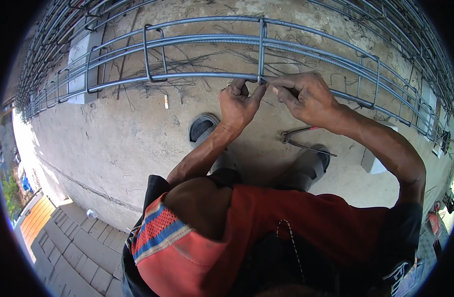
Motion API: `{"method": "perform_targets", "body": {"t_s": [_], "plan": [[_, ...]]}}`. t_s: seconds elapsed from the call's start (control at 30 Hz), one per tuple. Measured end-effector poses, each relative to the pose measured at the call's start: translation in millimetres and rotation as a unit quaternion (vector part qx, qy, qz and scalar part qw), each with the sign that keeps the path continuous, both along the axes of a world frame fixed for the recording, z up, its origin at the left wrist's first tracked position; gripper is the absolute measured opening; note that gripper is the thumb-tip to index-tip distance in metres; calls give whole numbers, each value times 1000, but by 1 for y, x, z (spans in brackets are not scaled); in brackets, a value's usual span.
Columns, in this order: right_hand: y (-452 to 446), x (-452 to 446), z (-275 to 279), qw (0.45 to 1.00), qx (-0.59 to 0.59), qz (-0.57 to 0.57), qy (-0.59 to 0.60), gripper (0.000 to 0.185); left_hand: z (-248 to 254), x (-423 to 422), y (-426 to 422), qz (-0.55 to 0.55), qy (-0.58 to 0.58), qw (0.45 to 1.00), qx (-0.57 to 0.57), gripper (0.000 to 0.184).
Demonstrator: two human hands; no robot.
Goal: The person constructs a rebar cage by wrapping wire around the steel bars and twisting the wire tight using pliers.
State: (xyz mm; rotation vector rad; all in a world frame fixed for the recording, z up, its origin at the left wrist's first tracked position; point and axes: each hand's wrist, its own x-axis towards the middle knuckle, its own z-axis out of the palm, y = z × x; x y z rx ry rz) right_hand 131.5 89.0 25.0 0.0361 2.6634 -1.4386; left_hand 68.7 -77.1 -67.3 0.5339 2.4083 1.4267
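Observation:
A long cage of steel bars [197, 75] with square stirrups crosses the view in front of me. My left hand [240, 105] is at the lower bar beside a stirrup [261, 49], its thumb and fingers pinched together at the joint. Just right of that stirrup is my right hand [306, 96], its fingers closed near the same joint. What either hand pinches is too small to make out. Pincers [286, 137] with open handles lie on the floor between my feet, below my right hand.
More bar cages [53, 49] are stacked at the upper left and upper right. White blocks [83, 64] stand under the cage at the left, with another block [375, 161] at the right. Loose wires [187, 64] litter the concrete floor [113, 143].

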Motion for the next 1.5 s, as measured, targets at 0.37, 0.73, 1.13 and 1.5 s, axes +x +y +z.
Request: {"method": "perform_targets", "body": {"t_s": [0.37, 0.73, 1.13, 1.5], "plan": [[-8, 14, -24, 836, 474, 225, 163, 44, 27, -16, -7, -98, -30, 995, 0, 38], [8, 15, -28, 884, 381, 173, 206, 20, 13, -5, -5, -72, -4, 996, 58, 33], [29, 0, -45, 936, 192, 216, 201, 15, 11, -9, -6, -75, 9, 996, 41, 30], [13, 7, -43, 925, 276, 25, 259, 20, -6, -11, -8, -49, 63, 996, 30, 34]]}}
